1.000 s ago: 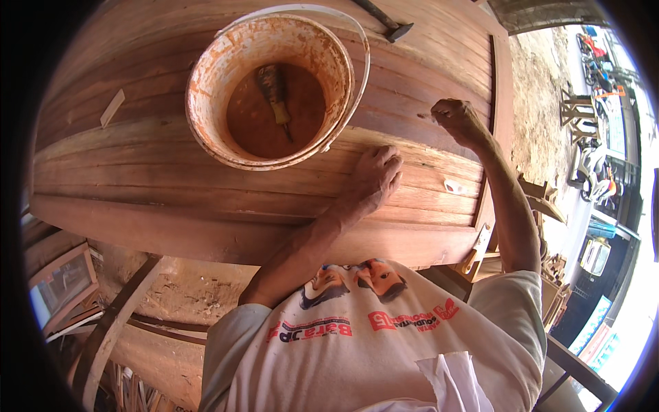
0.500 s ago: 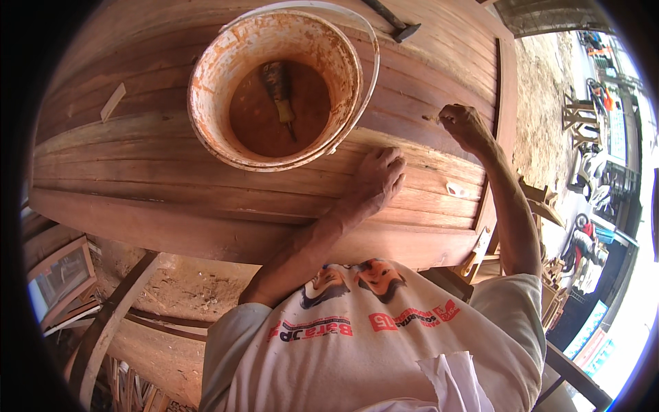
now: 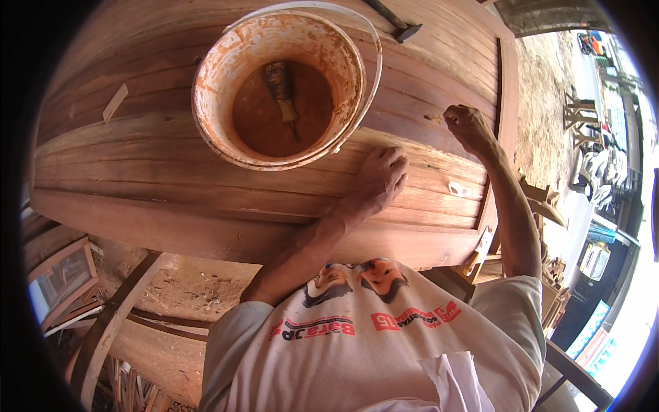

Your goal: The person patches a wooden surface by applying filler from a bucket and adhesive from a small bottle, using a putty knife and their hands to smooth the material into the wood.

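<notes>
Planked hull (image 3: 171,185), stained bucket (image 3: 206,110), hammer (image 3: 395,20)

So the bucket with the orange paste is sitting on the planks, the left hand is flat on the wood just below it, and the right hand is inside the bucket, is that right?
Not quite. In the head view the right hand is outside the bucket, closed against the wooden planks to its right. The rest holds: the left hand lies flat on the wood just below the bucket.

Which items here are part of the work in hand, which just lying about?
In use: planked wooden hull; left hand flat on it; right hand fist pressed on plank; stained bucket with brush.
Lying about: hammer; wood offcut; window frame.
</notes>
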`<act>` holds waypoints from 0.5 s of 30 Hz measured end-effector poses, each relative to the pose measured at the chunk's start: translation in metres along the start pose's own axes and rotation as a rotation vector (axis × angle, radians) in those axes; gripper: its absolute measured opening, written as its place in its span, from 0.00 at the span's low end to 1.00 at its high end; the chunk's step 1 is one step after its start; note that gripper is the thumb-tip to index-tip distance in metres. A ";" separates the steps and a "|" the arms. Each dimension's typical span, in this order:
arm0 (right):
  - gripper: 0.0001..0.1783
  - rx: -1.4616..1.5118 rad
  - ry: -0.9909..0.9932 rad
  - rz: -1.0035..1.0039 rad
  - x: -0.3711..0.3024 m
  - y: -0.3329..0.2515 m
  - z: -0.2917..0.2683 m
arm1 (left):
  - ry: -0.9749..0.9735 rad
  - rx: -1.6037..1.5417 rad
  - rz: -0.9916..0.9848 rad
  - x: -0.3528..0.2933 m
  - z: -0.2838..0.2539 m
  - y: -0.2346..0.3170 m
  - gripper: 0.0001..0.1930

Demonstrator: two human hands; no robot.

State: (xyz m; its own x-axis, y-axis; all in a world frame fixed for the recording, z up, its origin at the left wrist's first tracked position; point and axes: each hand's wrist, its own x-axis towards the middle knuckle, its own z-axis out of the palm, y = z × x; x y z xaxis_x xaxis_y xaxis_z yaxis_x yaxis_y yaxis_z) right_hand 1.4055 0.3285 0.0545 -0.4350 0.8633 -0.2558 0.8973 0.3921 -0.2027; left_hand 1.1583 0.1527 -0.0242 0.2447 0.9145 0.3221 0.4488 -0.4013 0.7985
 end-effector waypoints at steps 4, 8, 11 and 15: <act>0.10 0.021 0.007 -0.002 0.001 0.003 0.001 | -0.005 0.003 -0.007 -0.001 0.001 0.000 0.17; 0.10 0.044 -0.003 0.018 0.001 -0.006 -0.002 | -0.020 0.023 -0.008 -0.001 0.000 -0.001 0.18; 0.09 0.040 -0.002 0.014 0.000 -0.007 -0.003 | -0.042 0.028 0.003 -0.001 -0.001 0.000 0.18; 0.09 0.033 -0.013 0.019 0.001 -0.014 -0.008 | -0.030 0.019 0.001 -0.001 -0.004 0.001 0.19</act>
State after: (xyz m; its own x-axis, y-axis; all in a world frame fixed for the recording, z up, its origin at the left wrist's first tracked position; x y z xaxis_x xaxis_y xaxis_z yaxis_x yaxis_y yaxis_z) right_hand 1.3936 0.3263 0.0644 -0.4191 0.8663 -0.2716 0.9025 0.3650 -0.2286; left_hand 1.1549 0.1519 -0.0219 0.2707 0.9122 0.3075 0.4651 -0.4036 0.7879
